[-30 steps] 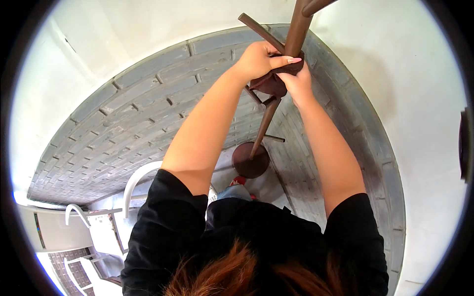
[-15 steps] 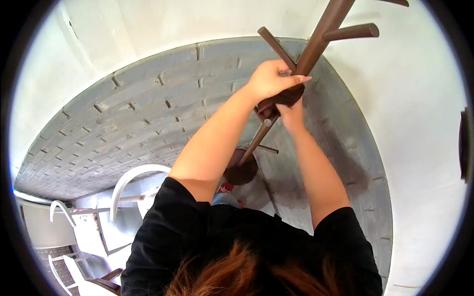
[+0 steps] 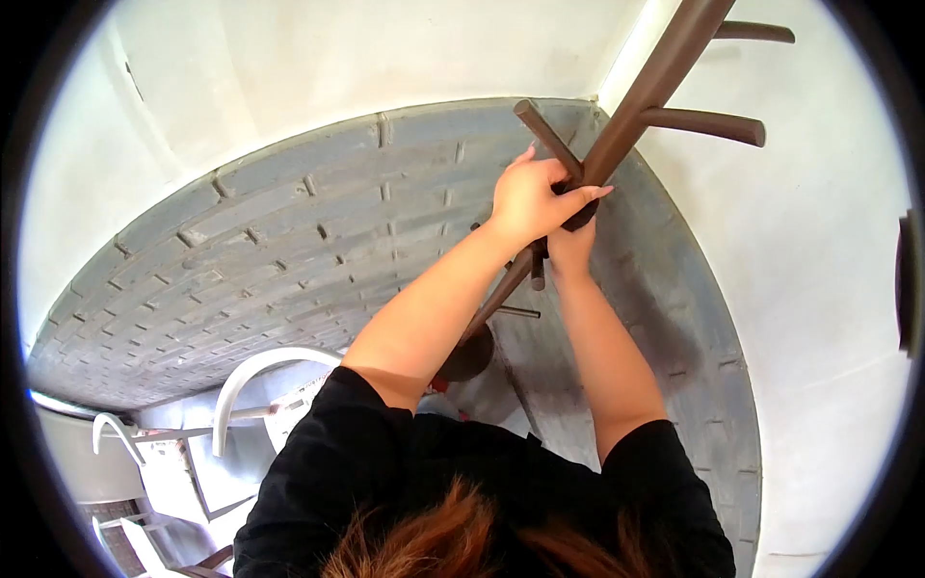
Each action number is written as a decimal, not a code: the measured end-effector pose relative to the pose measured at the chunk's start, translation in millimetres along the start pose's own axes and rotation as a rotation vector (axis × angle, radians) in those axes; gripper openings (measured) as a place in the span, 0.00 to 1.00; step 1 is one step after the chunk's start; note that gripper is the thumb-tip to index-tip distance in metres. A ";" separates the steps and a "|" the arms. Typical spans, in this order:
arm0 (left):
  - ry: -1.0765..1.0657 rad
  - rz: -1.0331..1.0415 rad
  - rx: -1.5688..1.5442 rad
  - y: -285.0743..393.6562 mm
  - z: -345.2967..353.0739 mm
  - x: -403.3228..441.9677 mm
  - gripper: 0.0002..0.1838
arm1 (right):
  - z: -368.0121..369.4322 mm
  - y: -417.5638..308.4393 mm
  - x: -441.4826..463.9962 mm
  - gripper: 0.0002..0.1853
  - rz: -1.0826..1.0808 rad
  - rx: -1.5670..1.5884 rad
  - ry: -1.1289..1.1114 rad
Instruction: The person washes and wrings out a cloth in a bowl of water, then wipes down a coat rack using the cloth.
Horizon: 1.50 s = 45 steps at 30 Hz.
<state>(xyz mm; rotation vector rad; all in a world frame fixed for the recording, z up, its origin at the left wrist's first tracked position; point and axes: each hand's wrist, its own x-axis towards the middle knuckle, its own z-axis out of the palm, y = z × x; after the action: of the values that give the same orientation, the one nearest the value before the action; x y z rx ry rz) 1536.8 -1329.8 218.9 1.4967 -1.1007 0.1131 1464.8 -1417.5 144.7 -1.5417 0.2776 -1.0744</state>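
Note:
A brown pole stand point(image 3: 655, 82) with short round pegs leans up through the view to the top right. My left hand point(image 3: 528, 200) is wrapped round a dark cloth point(image 3: 579, 216) on the pole, just below a peg, its thumb lying across the front. Just beneath it, my right hand point(image 3: 571, 249) grips the same cloth from the other side; most of its fingers are hidden behind the pole. Below both hands the lower pole point(image 3: 501, 294) runs down to a round brown base point(image 3: 468, 354) on the floor.
Grey brick-patterned wall panels point(image 3: 318, 226) meet in a corner behind the stand, with a pale wall point(image 3: 819, 289) at the right. White curved chair arms point(image 3: 260, 361) and chairs are at the lower left. A dark object point(image 3: 905, 284) is at the right edge.
Both hands and the cloth have moved lower in the view, and more of the pole and its upper pegs shows. Less of the cloth is visible between my hands.

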 end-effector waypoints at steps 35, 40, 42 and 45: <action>-0.930 0.106 -0.665 -16.4 -34.2 82.1 0.42 | -33.4 -6.8 32.7 0.21 0.030 -0.102 -0.461; -0.935 0.026 -0.750 -17.1 -31.8 78.9 0.40 | -36.9 22.0 18.0 0.25 0.131 0.189 -0.555; -0.915 0.134 -0.659 -14.7 -32.4 77.9 0.37 | -39.2 23.5 13.4 0.26 0.288 0.339 -0.583; -0.913 0.100 -0.609 -9.8 -35.5 77.6 0.39 | -53.2 60.0 16.5 0.28 0.278 0.185 -0.493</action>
<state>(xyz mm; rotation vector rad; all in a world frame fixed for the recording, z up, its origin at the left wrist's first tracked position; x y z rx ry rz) 1603.6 -1345.4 270.6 0.9124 -1.7218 -0.8434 1456.9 -1481.6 94.5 -1.4953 0.0458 -0.4680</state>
